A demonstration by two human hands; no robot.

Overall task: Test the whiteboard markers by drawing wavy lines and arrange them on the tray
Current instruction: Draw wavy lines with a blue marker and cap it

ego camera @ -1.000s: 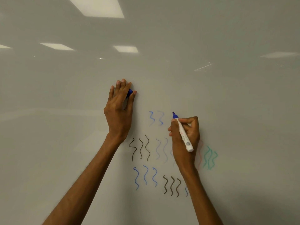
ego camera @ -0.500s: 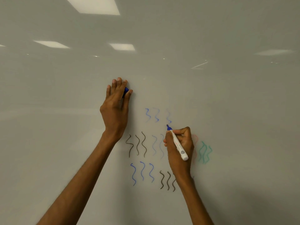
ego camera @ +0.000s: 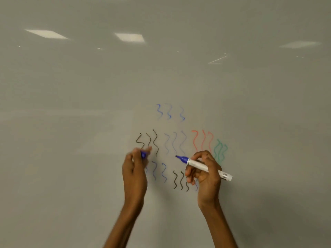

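Two hands, one marker [ego camera: 206, 167], one cap [ego camera: 143, 155]

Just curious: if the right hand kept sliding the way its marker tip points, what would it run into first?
The marker in the right hand points left toward the left hand, which holds the blue cap. It would likely meet that cap first, though depth is unclear.

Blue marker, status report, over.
Right hand grips uncapped blue marker, tip off the whiteboard. Left hand holds blue cap. Nothing between them.
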